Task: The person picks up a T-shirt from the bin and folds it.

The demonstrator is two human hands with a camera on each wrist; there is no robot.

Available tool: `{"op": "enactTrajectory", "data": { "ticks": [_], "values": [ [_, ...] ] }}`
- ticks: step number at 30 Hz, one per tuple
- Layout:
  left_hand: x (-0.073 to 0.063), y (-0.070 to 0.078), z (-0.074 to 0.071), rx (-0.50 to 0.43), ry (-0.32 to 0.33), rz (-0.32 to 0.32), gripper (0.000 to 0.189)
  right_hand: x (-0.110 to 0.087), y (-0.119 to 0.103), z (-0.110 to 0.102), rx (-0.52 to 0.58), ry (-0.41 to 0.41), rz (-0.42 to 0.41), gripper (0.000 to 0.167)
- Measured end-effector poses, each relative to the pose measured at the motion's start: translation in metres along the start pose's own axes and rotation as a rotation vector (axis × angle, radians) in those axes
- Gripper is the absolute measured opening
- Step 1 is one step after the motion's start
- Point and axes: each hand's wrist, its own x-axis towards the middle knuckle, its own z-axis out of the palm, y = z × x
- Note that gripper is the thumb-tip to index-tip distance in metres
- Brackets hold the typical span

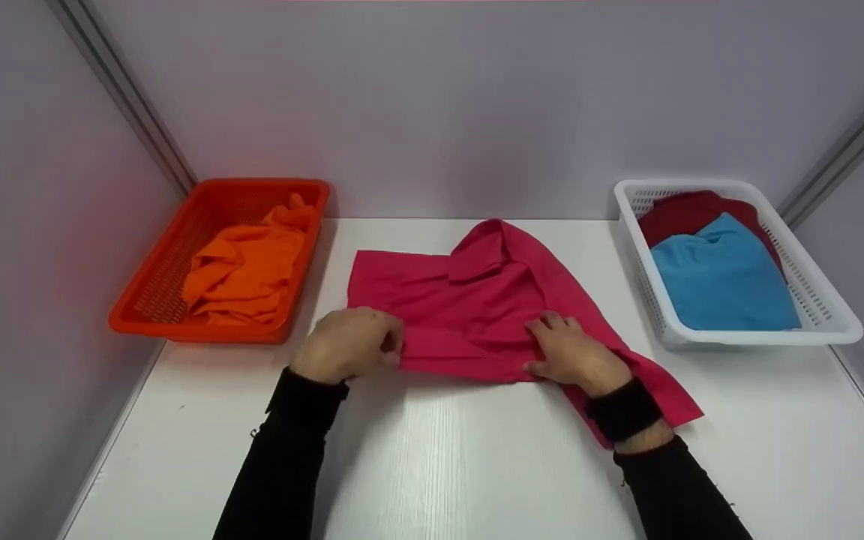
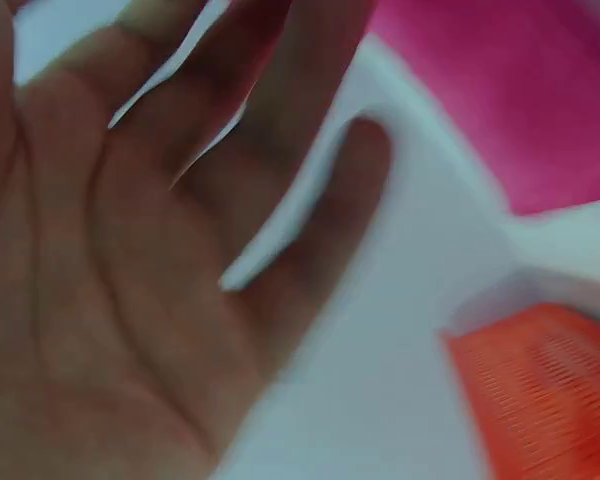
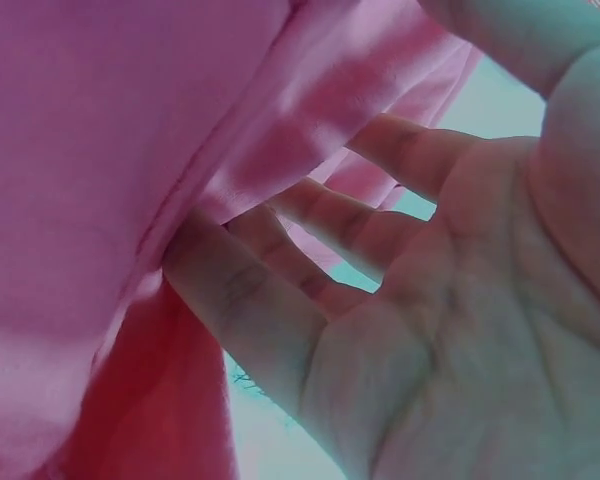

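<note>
On the white counter (image 1: pixel 417 472), between two baskets, lies a crimson-pink fabric garment (image 1: pixel 462 300), partly folded, its right portion trailing diagonally toward the near side. To its left stands an orange-red rectangular perforated plastic basket (image 1: pixel 207 334) containing a crumpled orange cloth (image 1: pixel 263 270). To its right stands a white rectangular perforated plastic basket (image 1: pixel 762 339) containing a sky-blue cloth (image 1: pixel 724 281), which overlaps a dark red cloth (image 1: pixel 691 210). A pale wall panel (image 1: pixel 417 97) bounds the rear.

The left hand (image 1: pixel 349 341) is positioned over the garment's near left corner and conceals it. Its grip is bent; whether it pinches fabric cannot be told, as the left wrist view is blurred and cuts off the upper fingers. The right hand (image 1: pixel 571 356) rests on the garment with its grip spread, thumb apart. In the right wrist view, fabric hides some fingertips. A black wristband (image 1: pixel 623 411) obscures part of the trailing portion.
</note>
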Motion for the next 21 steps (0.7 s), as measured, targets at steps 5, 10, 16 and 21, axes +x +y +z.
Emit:
{"op": "enactTrajectory", "data": {
  "ticks": [5,10,16,21],
  "values": [
    [-0.005,0.008,-0.004,-0.048,-0.045,-0.087,0.024,-0.017,-0.024,-0.017,-0.001,-0.012,0.001,0.077],
    [0.016,0.008,0.025,-0.036,-0.013,-0.014,0.048,-0.023,-0.033,-0.015,-0.026,-0.018,0.021,0.074],
    [0.03,0.003,0.053,-0.079,-0.089,0.028,0.08,-0.028,-0.053,-0.011,-0.046,-0.053,-0.016,0.081],
    [0.028,-0.007,0.059,-0.061,-0.121,-0.035,0.1,-0.025,-0.049,-0.006,-0.009,-0.07,-0.008,0.081]
  ]
}}
